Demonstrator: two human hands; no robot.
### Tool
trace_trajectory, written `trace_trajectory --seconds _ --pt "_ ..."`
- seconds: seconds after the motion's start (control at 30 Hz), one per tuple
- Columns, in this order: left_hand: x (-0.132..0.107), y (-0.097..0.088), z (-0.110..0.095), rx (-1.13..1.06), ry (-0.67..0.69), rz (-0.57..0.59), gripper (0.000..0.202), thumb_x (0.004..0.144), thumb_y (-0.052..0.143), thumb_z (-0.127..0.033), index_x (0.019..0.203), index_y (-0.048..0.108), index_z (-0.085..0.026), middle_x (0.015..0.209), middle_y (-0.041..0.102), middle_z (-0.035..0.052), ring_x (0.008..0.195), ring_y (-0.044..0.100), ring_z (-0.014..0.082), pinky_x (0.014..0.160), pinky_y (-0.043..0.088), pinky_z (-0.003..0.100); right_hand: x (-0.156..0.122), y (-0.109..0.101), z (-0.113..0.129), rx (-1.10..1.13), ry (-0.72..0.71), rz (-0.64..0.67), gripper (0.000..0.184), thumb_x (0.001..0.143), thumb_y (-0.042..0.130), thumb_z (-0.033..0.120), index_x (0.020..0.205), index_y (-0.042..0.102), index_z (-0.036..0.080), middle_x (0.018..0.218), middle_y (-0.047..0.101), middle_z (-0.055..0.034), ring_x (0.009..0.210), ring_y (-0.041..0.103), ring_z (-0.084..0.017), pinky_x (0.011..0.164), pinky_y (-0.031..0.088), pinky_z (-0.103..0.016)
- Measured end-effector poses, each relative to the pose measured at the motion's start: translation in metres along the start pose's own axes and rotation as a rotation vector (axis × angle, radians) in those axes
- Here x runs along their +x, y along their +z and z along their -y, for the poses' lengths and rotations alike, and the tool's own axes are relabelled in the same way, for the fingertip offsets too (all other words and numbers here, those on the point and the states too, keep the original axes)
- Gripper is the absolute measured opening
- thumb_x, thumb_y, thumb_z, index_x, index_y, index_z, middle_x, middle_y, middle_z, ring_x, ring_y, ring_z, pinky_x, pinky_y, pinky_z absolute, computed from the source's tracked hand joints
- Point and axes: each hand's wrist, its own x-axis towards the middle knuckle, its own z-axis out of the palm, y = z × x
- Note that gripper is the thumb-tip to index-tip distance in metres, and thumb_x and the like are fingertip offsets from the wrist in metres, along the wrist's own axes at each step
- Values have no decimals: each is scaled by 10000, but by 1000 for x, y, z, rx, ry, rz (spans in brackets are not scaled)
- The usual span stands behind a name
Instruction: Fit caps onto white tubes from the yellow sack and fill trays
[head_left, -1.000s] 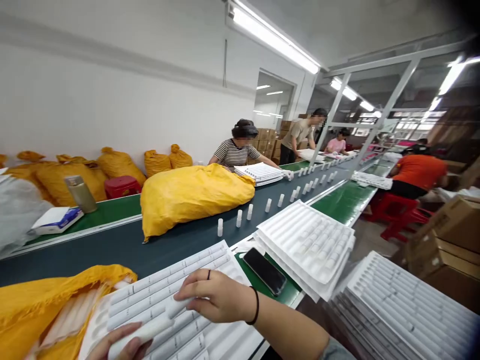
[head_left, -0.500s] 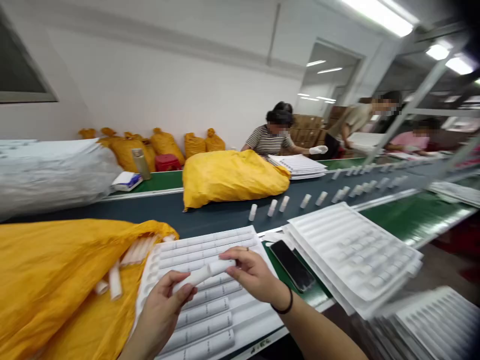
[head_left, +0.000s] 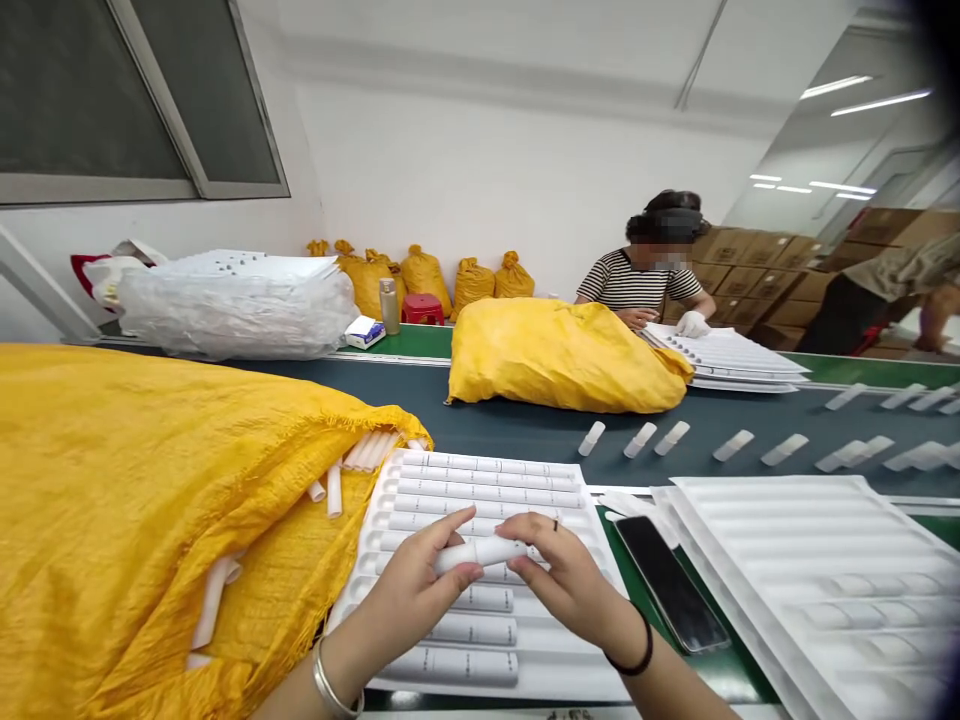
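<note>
Both my hands hold one white tube [head_left: 480, 552] level above a white moulded tray [head_left: 375, 545] in front of me. My left hand [head_left: 409, 598] pinches the tube's left end, and my right hand [head_left: 566, 580] pinches its right end. The tray's grooves hold several white tubes lying flat. To my left a large yellow woven sack [head_left: 135, 520] lies open, with several more white tubes [head_left: 334, 490] spilling from its mouth beside the tray.
A black phone [head_left: 670, 596] lies right of the tray, beside a stack of white trays [head_left: 817, 560]. Small white tubes [head_left: 641, 439] stand on the dark conveyor belt [head_left: 525, 430]. Across it lie another yellow sack [head_left: 562, 355] and a person in a striped shirt [head_left: 637, 285] at a tray stack.
My view has swung left and down. My hands lifted the tube off the tray and brought it up between them, now pinched at both ends.
</note>
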Motion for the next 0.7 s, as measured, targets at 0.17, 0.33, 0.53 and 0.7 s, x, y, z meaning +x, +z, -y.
trace_trajectory --seconds 0.17,0.33,0.53,0.7 --pt "-11 11 5 -20 -11 16 512 851 540 -442 1309 530 -213 1101 659 88 991 609 224 901 477 352 -10 6 1 27 2 52 285 918 537 239 1202 552 223 1060 658 -74 988 612 -164 855 497 -285" --pt "-10 10 29 131 -92 119 733 836 553 -422 1478 262 -221 1247 598 120 1069 594 255 939 460 401 7 20 -25 -374 79 227 226 875 579 247 1086 632 188 1012 665 -102 930 602 -215 832 478 -341" --pt "-27 -86 112 822 -560 -157 703 894 356 -444 1443 288 -9 1429 359 283 1315 351 428 1051 287 560 56 -26 -132 -632 616 -45 275 890 484 203 1127 585 106 1068 627 -152 1007 574 -231 870 439 -343" --pt "-70 -142 154 1063 -883 -308 601 871 360 -423 1392 394 -125 1224 489 224 1168 457 435 908 395 548 68 -52 -208 -619 971 -40 253 897 560 341 979 621 110 952 653 -87 880 622 -181 813 486 -349"
